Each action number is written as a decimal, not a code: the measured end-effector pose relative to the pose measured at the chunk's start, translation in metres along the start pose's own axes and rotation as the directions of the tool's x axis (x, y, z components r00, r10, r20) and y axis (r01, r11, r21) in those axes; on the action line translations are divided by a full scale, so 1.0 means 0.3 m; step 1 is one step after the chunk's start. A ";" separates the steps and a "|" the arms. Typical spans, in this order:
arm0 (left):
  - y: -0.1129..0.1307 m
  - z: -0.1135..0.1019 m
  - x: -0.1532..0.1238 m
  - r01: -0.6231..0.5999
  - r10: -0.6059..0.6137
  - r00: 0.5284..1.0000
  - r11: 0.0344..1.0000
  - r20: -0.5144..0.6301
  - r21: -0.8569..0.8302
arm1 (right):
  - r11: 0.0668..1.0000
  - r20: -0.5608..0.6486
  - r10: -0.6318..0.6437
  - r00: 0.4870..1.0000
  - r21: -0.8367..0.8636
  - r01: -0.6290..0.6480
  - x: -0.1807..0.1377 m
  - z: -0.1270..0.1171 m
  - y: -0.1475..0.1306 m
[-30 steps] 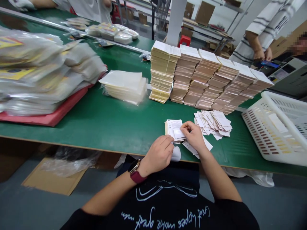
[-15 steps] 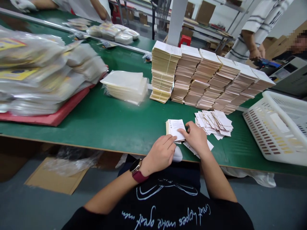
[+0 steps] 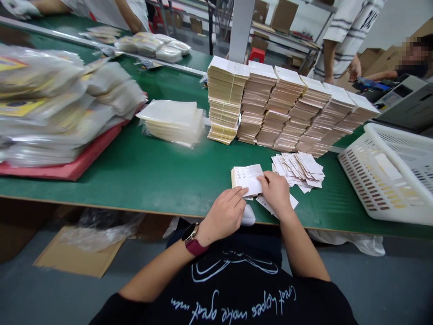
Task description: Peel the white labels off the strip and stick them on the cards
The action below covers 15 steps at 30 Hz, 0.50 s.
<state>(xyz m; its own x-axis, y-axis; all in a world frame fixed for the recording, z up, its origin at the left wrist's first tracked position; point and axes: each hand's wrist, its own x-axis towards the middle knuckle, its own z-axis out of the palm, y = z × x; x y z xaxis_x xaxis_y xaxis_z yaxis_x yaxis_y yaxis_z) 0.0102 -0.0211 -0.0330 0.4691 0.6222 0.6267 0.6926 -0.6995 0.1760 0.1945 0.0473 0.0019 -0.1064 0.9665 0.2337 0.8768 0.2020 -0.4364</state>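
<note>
A small stack of white printed cards (image 3: 246, 177) lies on the green table (image 3: 162, 176) near its front edge. My left hand (image 3: 224, 214), with a dark red watch on the wrist, rests at the stack's near edge, fingers curled and fingertips touching the top card. My right hand (image 3: 277, 192) is closed on the stack's right side, pinching the top card. A loose fan of similar cards (image 3: 299, 169) lies just right of my right hand. A white rounded object (image 3: 249, 215) shows partly under my left hand.
Tall rows of stacked cards (image 3: 287, 106) stand behind. A pile of clear bags (image 3: 172, 119) lies left of them, and bagged goods on a red board (image 3: 64, 113) at far left. A white plastic basket (image 3: 389, 171) sits at right. Other people stand at the back.
My right hand has shifted slightly over the small stack's right edge, and my left fingertips have slid up to the top card. The view has drifted a little.
</note>
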 end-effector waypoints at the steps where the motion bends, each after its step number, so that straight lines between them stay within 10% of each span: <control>1: -0.002 -0.001 -0.002 0.008 -0.008 1.000 1.000 -0.023 -0.015 | 1.000 -0.023 0.024 0.999 0.018 -0.024 -0.009 -0.019 0.015; 8: -0.018 -0.023 -0.007 0.042 -0.105 0.965 0.967 -0.241 -0.250 | 0.954 -0.157 0.050 0.986 -0.285 -0.094 -0.141 -0.136 0.141; 11: 0.008 -0.034 0.008 0.088 -0.157 0.964 0.950 -0.214 -0.300 | 0.993 -0.124 -0.068 0.990 0.084 0.079 -0.221 -0.141 0.091; 15: 0.066 -0.063 0.022 0.177 -0.223 0.969 0.926 -0.105 -0.334 | 0.752 0.027 -0.205 0.978 0.644 0.140 -0.291 -0.109 -0.008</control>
<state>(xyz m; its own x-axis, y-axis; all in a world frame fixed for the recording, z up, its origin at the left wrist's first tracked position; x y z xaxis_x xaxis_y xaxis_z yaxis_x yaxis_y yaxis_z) 0.0169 -0.0375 -0.0110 0.2432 0.7219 0.6478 0.5415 -0.6552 0.5269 0.2170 -0.0427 0.0108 -0.2967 0.9085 0.2944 0.3424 0.3890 -0.8553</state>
